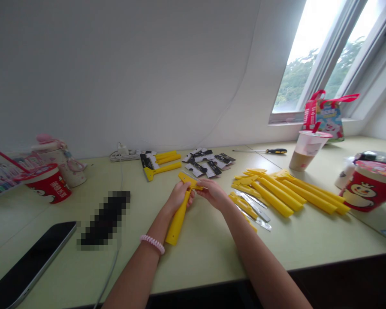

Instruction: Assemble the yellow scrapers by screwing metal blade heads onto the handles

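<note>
My left hand point(179, 196) grips the handle of a yellow plastic scraper point(178, 219) near the middle of the desk, with the handle's end pointing toward me. My right hand point(212, 194) pinches the scraper's flat head point(188, 180) from the right, and a thin metal edge glints there. To the right lies a pile of yellow scrapers point(276, 191), with loose steel blades point(254, 207) at its near side. Farther back are several carded blade packs point(206, 164) and a yellow scraper point(161, 171).
A power strip point(124, 154) and screwdriver point(276, 151) lie along the wall. Drink cups point(309, 150) and red tubs point(369, 186) point(48, 183) stand at both ends, near a bottle point(59, 161) and gift bag point(324, 116). A tablet point(28, 266) and a pixelated object point(104, 219) lie left.
</note>
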`<state>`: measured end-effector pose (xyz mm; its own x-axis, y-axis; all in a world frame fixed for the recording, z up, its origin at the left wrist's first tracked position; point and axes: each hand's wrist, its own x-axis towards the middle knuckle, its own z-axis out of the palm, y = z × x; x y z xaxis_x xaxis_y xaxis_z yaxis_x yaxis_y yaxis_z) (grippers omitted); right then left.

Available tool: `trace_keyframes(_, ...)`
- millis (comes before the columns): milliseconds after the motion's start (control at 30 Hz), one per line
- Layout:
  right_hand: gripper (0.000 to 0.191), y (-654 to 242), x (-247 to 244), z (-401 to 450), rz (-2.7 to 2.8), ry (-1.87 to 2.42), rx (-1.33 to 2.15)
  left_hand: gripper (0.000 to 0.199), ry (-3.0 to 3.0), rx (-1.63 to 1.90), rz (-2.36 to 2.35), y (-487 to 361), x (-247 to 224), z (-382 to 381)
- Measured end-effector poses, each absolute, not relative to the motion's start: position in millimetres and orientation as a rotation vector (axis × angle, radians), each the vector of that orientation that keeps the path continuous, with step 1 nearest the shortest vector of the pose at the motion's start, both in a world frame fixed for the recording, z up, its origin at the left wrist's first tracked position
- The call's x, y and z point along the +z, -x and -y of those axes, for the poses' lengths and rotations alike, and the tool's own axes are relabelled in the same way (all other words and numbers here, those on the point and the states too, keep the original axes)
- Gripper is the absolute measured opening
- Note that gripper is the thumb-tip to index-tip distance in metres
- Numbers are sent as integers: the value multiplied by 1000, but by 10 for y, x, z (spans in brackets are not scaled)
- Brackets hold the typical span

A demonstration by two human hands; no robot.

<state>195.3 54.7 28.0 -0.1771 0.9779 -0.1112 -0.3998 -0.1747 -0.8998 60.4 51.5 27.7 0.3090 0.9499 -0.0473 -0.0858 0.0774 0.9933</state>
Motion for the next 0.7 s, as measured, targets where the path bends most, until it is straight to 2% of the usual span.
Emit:
trace_keyframes(200, 9, -1990, 273, -554, 879, 989, 1548, 20, -1213, 943, -984, -600, 281, -536)
trace_keyframes(300, 17, -1985, 253, -569, 828, 1008, 1532, 25, -1233, 938, -1142, -587, 247, -564)
trace_keyframes(400, 23, -1977, 250, -575, 804, 1015, 1522, 39, -1380, 1159, -1512, -567, 257, -505)
trace_keyframes(500, 25, -1971, 263, -564, 801, 1009, 1531, 45, -1902, 1433, -1706, -555, 332, -326)
trace_keyframes(600, 26, -1966, 276, -548, 805, 1004, 1538, 37, -2482, 1218, -1659, -550, 398, -123)
trace_keyframes(700, 29, -1966, 275, -540, 811, 994, 1543, 38, -2709, 904, -1688, -542, 382, -16)
